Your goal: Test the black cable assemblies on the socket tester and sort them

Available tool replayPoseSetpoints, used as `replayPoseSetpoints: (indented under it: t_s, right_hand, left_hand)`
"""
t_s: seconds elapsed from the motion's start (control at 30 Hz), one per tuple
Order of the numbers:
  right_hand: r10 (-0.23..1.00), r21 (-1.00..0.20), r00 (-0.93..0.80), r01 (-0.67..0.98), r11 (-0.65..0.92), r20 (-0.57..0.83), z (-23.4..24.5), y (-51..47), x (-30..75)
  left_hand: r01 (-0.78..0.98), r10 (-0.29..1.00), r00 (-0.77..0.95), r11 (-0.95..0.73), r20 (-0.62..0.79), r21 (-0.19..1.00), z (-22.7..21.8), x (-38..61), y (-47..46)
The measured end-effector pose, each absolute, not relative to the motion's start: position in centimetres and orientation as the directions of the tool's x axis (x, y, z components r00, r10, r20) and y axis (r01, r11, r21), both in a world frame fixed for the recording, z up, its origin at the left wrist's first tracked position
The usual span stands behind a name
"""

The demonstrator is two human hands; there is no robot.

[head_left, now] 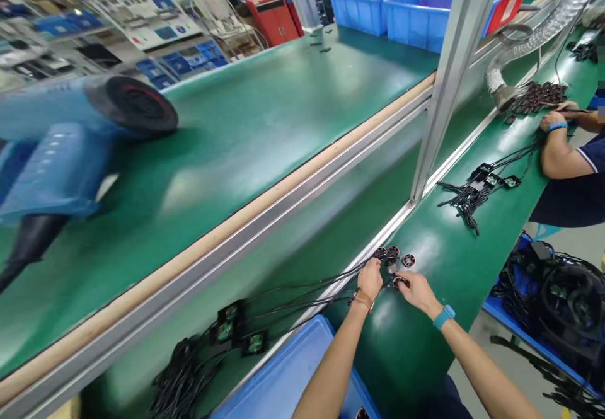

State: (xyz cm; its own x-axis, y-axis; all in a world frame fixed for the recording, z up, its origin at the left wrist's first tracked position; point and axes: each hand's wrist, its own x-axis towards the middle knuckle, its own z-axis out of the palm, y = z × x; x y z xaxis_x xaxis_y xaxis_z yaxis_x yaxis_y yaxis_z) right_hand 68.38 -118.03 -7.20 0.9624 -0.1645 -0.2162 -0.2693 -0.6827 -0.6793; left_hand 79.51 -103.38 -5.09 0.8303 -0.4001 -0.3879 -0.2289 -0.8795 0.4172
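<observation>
My right hand [416, 292] is closed in a pinch on a small round motor stator [398, 283] with dark and coppery segments. To its left, my left hand [370, 279] has its fingers curled over black cables [340, 275], which run left along the bench. Several similar stators, one of them a stator [409, 260] at the right of the group, lie just beyond my fingertips. A silvery round part [391, 265] sits between my hands. At the cables' other end are black housings with green circuit boards [225, 329] and a bundle of black cord [177, 375].
A blue bin [283, 375] stands beside my left forearm. A metal post [437, 116] rises from the bench divider. On the raised green surface lies a blue heat gun [61, 135]. Further right, a co-worker's hands [558, 120] work near more cabled boards [491, 179].
</observation>
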Motion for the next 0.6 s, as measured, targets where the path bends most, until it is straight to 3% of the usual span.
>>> replayPoseSetpoints:
  t_s: [0.13,0.3,0.43,0.6]
  right_hand:
    - [-0.315,-0.561,0.941,-0.327,-0.76,-0.122,-7.8,-118.4,66.4]
    - [-0.432,-0.578,0.902,-0.344,-0.74,0.017,-8.2,-117.9,67.1]
    - [-0.287,-0.607,0.953,-0.171,-0.776,0.098,-8.7,-118.6,68.5]
    - [-0.222,-0.674,0.972,-0.117,-0.729,0.072,-9.5,-119.2,69.2]
  left_hand:
    - [-0.246,-0.437,0.805,-0.862,-0.402,0.443,-5.7,78.9,-103.7]
    - [-0.219,-0.422,0.821,-0.855,-0.385,0.47,-6.8,76.9,-105.9]
    - [-0.089,-0.312,0.845,-0.883,-0.435,0.461,-6.1,77.7,-107.5]
    - [0.108,-0.081,0.818,-0.951,-0.57,0.29,-3.9,80.0,-108.2]
